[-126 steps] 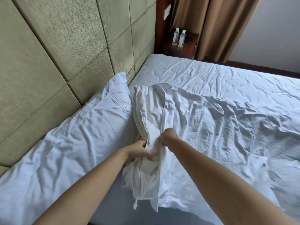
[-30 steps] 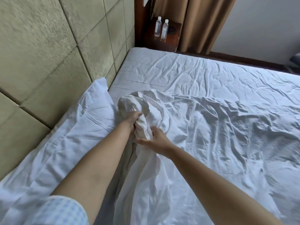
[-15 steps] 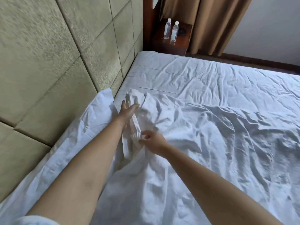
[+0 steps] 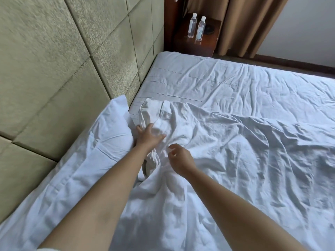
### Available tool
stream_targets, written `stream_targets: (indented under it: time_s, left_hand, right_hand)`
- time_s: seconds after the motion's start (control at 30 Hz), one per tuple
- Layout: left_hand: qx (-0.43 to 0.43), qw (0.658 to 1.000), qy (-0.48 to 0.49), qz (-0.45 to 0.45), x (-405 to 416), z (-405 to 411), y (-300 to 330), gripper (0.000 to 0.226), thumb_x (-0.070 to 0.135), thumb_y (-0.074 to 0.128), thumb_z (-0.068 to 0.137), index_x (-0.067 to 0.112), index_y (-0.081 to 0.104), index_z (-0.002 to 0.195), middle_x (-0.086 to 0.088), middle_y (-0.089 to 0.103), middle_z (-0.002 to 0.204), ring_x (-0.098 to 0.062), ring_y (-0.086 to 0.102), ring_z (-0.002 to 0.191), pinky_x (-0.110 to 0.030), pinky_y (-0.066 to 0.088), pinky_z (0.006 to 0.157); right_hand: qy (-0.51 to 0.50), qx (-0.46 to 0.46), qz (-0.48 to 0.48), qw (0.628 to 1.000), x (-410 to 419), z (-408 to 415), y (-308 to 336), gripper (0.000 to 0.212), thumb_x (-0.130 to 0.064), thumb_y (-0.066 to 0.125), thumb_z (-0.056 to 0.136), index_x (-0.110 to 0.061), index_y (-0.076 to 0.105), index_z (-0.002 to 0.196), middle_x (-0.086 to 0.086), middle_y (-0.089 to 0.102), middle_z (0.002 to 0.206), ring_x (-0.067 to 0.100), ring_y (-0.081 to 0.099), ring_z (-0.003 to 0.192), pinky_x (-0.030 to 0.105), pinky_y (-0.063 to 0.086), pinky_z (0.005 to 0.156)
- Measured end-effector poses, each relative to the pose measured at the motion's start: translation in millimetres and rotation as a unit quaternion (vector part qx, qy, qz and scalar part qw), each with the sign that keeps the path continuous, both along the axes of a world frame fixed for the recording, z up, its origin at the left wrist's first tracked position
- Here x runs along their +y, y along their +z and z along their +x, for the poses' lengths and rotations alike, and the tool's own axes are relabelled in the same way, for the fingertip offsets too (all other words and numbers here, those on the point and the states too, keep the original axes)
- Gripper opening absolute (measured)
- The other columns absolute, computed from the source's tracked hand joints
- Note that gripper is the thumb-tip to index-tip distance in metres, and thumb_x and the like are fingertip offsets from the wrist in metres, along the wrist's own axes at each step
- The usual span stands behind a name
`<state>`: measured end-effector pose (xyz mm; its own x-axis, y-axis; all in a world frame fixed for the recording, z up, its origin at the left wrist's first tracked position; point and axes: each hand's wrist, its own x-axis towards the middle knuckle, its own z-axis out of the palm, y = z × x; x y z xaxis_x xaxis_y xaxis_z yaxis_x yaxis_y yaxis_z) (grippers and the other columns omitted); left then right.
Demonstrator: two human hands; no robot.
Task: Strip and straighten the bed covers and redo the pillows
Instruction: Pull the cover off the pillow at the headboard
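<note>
A crumpled white cover [image 4: 208, 142] lies spread over the bed, its bunched corner [image 4: 154, 109] near the headboard. My left hand [image 4: 147, 135] rests flat on that bunched cloth with fingers spread. Just below it, my right hand [image 4: 179, 156] hovers over the folds with fingers curled and apart, holding nothing. A white pillow [image 4: 87, 160] lies along the headboard to the left of both hands. The fitted sheet [image 4: 217, 78] shows bare and wrinkled at the far end of the bed.
A padded green headboard [image 4: 72, 60] fills the left side. A dark wooden nightstand [image 4: 197, 42] with two water bottles [image 4: 196, 28] stands past the bed's far corner, beside brown curtains [image 4: 250, 24].
Both hands gripped the bunched cloth a second ago; they have let go, and the left hand now lies flat on it. The bunched corner has settled onto the bed.
</note>
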<state>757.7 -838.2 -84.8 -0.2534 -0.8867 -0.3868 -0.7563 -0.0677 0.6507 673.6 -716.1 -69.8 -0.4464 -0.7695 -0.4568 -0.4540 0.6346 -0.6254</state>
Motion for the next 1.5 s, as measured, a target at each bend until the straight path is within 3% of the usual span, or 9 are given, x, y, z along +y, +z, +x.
stream_targets:
  time_s: [0.17,0.27,0.43,0.57,0.77,0.87,0.93,1.07,1.5]
  left_hand:
    - [-0.071,0.996,0.035,0.04,-8,-12,9,0.047,0.047,0.056,0.091,0.014,0.057,0.124,-0.015,0.026,0.144,-0.03,0.043,0.123,-0.028,0.038,0.096]
    - [0.001,0.992,0.118,-0.047,-23,-20,22,0.037,0.035,0.045,0.099,0.009,0.058,0.123,-0.019,0.033,0.143,-0.03,0.043,0.124,-0.027,0.03,0.099]
    - [0.132,0.896,0.357,-0.229,-75,2,55,0.032,0.019,0.042,0.099,-0.003,0.057,0.118,-0.024,0.049,0.131,-0.031,0.048,0.118,-0.03,0.03,0.095]
    - [0.002,0.983,0.176,-0.059,-75,2,34,0.045,0.039,0.043,0.097,0.004,0.058,0.12,-0.022,0.058,0.125,-0.037,0.054,0.115,-0.037,0.043,0.096]
    - [0.076,0.983,0.155,0.066,-65,4,24,0.053,0.036,0.073,0.08,0.005,0.056,0.119,-0.012,0.062,0.115,-0.026,0.059,0.1,-0.029,0.047,0.073]
    - [0.019,0.983,0.013,0.183,-56,10,29,0.053,0.019,0.082,0.073,0.017,0.051,0.116,-0.005,0.058,0.11,-0.021,0.058,0.095,-0.028,0.046,0.071]
    - [-0.054,0.995,-0.012,0.077,-56,14,26,0.044,0.008,0.073,0.077,0.016,0.056,0.117,-0.009,0.06,0.117,-0.027,0.058,0.106,-0.032,0.046,0.083]
    - [0.023,0.952,0.258,-0.166,-53,20,31,0.035,-0.001,0.049,0.077,0.011,0.057,0.108,-0.016,0.062,0.115,-0.033,0.058,0.107,-0.033,0.043,0.092]
    - [0.087,0.991,0.1,0.015,37,65,14,0.091,0.022,0.08,0.074,0.011,0.027,0.147,-0.003,0.035,0.15,-0.022,0.039,0.135,-0.035,0.035,0.109]
  right_hand:
    - [-0.028,-0.003,-0.029,0.999,-3,-11,2,0.032,-0.02,0.045,0.091,-0.026,0.062,0.117,0.001,0.065,0.115,0.023,0.061,0.103,0.032,0.048,0.087]
    - [-0.039,0.006,-0.044,0.998,-5,-16,3,0.03,-0.02,0.044,0.092,-0.026,0.062,0.115,-0.001,0.064,0.113,0.021,0.061,0.1,0.029,0.047,0.08]
    - [-0.044,0.023,-0.062,0.997,-10,-21,6,0.03,-0.018,0.044,0.093,-0.023,0.061,0.118,-0.001,0.065,0.114,0.021,0.059,0.105,0.025,0.041,0.075]
    - [0.002,0.024,-0.033,0.999,-8,-13,-1,0.031,-0.019,0.043,0.093,-0.024,0.061,0.118,-0.001,0.062,0.12,0.02,0.057,0.11,0.024,0.04,0.08]
    - [0.061,0.031,-0.033,0.997,-18,-9,-12,0.042,-0.019,0.044,0.093,-0.02,0.047,0.135,0.004,0.052,0.133,0.022,0.051,0.12,0.028,0.04,0.092]
    - [0.083,0.019,-0.013,0.996,-20,-5,-20,0.052,-0.024,0.05,0.092,-0.019,0.037,0.142,0.006,0.047,0.139,0.024,0.047,0.125,0.031,0.039,0.099]
    - [0.092,0.016,-0.003,0.996,-18,-1,-22,0.053,-0.026,0.051,0.092,-0.019,0.038,0.142,0.006,0.047,0.14,0.025,0.047,0.125,0.032,0.04,0.099]
    - [0.104,0.004,0.007,0.995,-12,0,-22,0.053,-0.026,0.05,0.094,-0.017,0.036,0.144,0.007,0.047,0.141,0.025,0.046,0.128,0.031,0.037,0.104]
    - [0.107,-0.011,0.048,0.993,45,26,18,0.057,-0.024,0.048,0.094,-0.02,0.029,0.147,0.008,0.049,0.139,0.025,0.048,0.126,0.031,0.04,0.101]
